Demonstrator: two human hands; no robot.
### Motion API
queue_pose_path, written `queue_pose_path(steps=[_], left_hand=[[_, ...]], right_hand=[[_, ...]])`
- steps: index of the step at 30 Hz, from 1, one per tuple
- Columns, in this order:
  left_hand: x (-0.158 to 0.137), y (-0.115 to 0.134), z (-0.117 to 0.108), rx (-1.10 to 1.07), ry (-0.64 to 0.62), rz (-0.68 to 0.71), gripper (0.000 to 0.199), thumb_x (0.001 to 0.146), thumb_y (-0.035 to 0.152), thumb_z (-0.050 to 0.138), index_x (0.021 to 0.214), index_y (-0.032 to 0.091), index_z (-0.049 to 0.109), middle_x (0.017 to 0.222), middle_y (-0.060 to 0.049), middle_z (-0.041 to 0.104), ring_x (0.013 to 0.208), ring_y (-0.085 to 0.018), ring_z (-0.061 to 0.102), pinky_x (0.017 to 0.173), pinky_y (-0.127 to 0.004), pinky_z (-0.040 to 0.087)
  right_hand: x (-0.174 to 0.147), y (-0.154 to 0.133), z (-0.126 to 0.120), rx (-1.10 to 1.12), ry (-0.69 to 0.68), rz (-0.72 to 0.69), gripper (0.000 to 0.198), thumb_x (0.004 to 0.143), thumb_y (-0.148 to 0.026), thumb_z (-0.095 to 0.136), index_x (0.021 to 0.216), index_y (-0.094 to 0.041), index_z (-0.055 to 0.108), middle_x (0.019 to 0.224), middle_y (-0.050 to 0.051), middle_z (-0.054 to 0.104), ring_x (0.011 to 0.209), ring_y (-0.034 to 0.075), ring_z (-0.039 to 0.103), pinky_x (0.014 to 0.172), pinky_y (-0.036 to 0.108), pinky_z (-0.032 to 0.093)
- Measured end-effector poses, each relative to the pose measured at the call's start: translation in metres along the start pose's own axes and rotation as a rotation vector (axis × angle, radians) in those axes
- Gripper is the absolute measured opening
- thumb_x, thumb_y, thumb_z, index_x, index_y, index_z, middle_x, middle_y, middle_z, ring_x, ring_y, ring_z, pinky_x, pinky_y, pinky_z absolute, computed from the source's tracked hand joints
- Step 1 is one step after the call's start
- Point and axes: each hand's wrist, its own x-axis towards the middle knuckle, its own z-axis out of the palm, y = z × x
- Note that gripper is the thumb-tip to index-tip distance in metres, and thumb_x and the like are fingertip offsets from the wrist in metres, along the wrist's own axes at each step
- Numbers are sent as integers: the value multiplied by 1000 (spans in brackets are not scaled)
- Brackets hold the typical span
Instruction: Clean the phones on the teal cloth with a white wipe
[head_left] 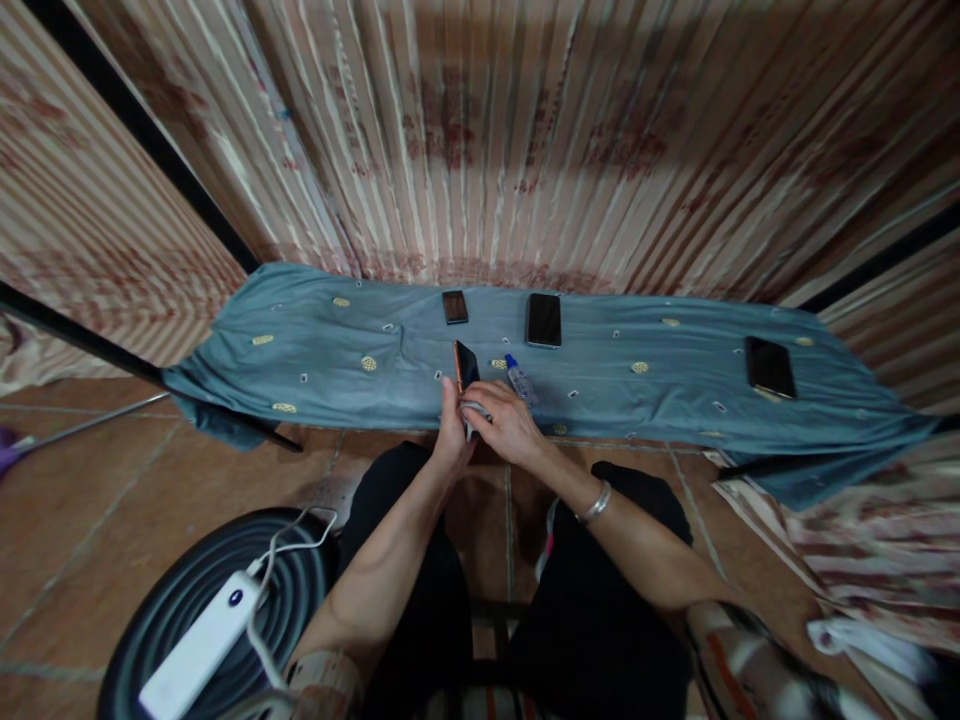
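Note:
My left hand (451,428) is wrapped round a phone (466,364) with a copper-coloured edge and a dark screen, tilted upright above the near edge of the blue cloth. My right hand (507,420) is closed, its fingers pressed against the lower part of the phone. Under those fingers shows a small greyish-white piece that looks like cloth (474,408), partly hidden by both hands. Just beyond the right hand lies a small clear bottle (519,378) with a blue cap.
A patterned blue cloth (409,385) covers the low bench. On it lie a small dark phone (455,307), a larger black device (544,320) and another black device (769,367) at right. A white power bank (196,650) with a cable rests on a round dark stool (135,625). Curtains (480,150) hang behind.

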Motion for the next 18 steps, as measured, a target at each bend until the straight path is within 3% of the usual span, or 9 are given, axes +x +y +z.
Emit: queue_pose_path(steps=[7,12,18], left_hand=[[5,-10,-5,-34,-36,1,45,102,46,39,101,13,69,112,-9,73,126,-20,61,104,-30,48],[9,-23,-10,-8,-87,47,37,100,40,48,113,14,70,128,-10,69,137,-20,51,112,-32,41],[13,-32,-19,113,-60,17,36,93,42,60,119,19,70,123,-9,71,127,-24,59,104,-36,49]], right_hand=[[8,12,0,-93,33,11,23,98,-23,52,108,-21,72,116,11,71,108,27,62,101,45,50],[18,24,-3,-151,89,26,25,98,-26,51,111,-20,72,119,13,69,110,28,61,102,47,48],[29,41,-9,-202,156,36,28,100,-30,49,107,-15,72,119,15,69,110,29,60,104,47,46]])
